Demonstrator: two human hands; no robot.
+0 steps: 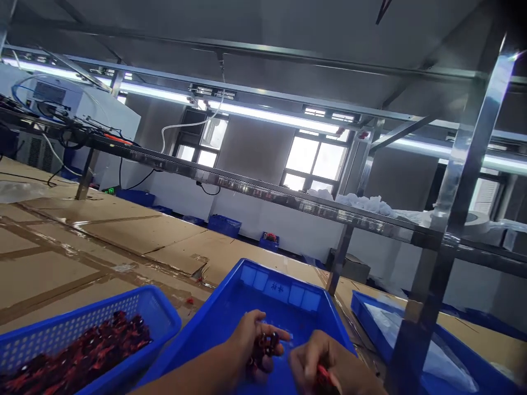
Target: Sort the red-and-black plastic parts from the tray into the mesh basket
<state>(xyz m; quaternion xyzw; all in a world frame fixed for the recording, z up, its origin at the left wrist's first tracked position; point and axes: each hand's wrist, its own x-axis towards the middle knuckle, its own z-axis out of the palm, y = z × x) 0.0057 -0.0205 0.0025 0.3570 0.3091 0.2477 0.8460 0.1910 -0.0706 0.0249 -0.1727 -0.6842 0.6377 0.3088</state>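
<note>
Several small dark red, shiny pieces [263,346] lie in my left hand [251,343], its fingers curled around them above a deep blue tray [235,281]. To its right, my right hand [319,359] has its fingers closed on a red piece [324,378] near the bottom edge of the view. The hands are apart. At the left, a perforated blue basket [158,312] holds a heap of similar dark red pieces [94,351].
A cardboard-covered table [119,230] lies beneath the trays. Metal shelf posts [444,263] rise at the right, with a crossbar ahead. Another blue tray [453,345] holding white plastic stands at the right. White equipment [94,104] sits at the upper left.
</note>
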